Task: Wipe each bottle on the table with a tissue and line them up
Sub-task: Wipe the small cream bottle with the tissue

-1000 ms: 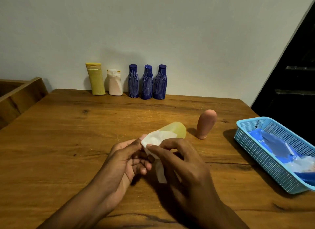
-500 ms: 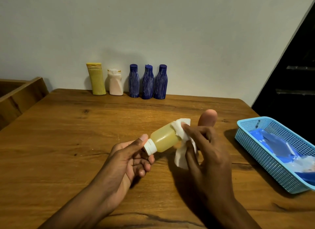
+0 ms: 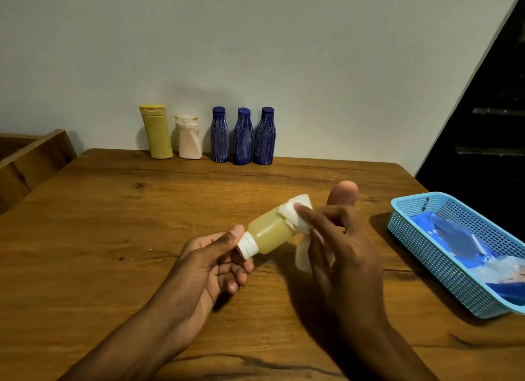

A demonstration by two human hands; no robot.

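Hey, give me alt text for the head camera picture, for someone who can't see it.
A person's left hand holds a small yellow bottle by its white cap while the right hand presses a white tissue over its base, above a wooden table. Five bottles stand lined up along the wall; a pink bottle and a blue basket sit at right.

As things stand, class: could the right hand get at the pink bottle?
Probably yes: the pink bottle stands just beyond the right hand with nothing between, but that hand is holding the tissue against the yellow bottle.
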